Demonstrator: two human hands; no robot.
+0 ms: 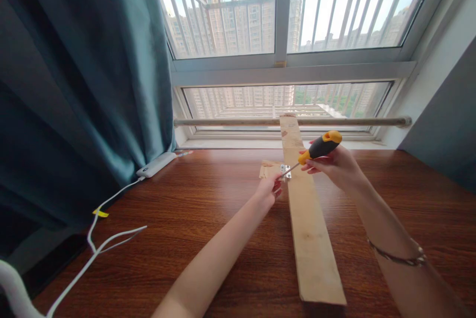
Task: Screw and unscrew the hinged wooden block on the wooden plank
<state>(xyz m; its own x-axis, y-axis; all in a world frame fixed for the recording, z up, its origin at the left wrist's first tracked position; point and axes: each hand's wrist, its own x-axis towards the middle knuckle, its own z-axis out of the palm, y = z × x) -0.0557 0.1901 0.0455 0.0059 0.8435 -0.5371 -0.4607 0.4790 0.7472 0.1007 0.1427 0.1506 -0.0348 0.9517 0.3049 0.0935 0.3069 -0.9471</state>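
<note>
My right hand point(329, 161) is wrapped round a screwdriver point(323, 145) with a yellow and black handle, its thin shaft slanting down to the left. My left hand point(269, 188) is closed in a pinch at the screwdriver's tip; whatever lies between its fingertips is too small to tell. Close by, a silver metal hinge point(286, 170) spans the joint between a long wooden board point(312, 228) and a short wooden piece point(268, 169). My left fingers partly cover the hinge's lower left side.
The brown wooden table point(204, 179) carries a white power strip point(156, 164) and white cables point(115, 236) at left. A blue curtain point(111, 60) hangs there. The board's far end reaches a horizontal rail point(230, 122) before the barred window.
</note>
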